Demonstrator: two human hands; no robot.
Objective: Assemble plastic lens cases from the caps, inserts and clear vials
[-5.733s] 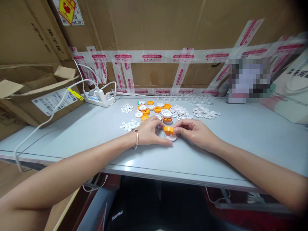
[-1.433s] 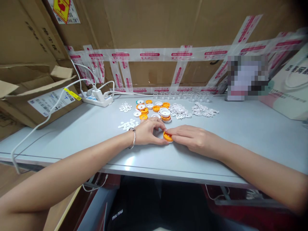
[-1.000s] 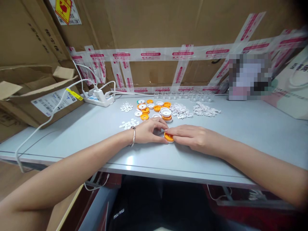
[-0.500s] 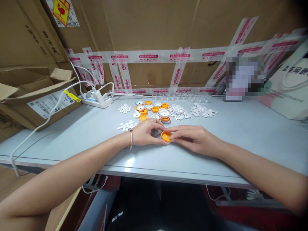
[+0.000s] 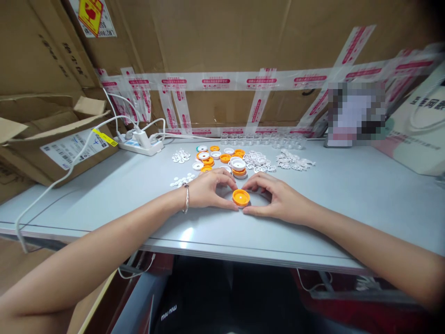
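An orange round plastic cap [image 5: 241, 198] with a raised rim and a small white spot at its centre lies near the table's front, a white rim showing beneath it. My left hand [image 5: 211, 189] grips its left side between thumb and fingers. From the right, my right hand [image 5: 278, 196] curves around the same cap, thumb at the near edge and fingertips at the far edge. Just beyond the hands stands a stack of white and orange caps [image 5: 238, 164]. More orange and white round caps [image 5: 207, 161] lie to its left.
Small white discs [image 5: 181, 156] lie in two piles at the left. White openwork pieces [image 5: 294, 160] are heaped to the right, with clear plastic cups [image 5: 260, 138] behind. A power strip [image 5: 141, 144], an opened cardboard box [image 5: 59, 134] and a phone-like object [image 5: 351, 118] stand further out.
My right fingers have drawn back from the top of the orange cap and now curve around its right side. My left hand still holds its left side.
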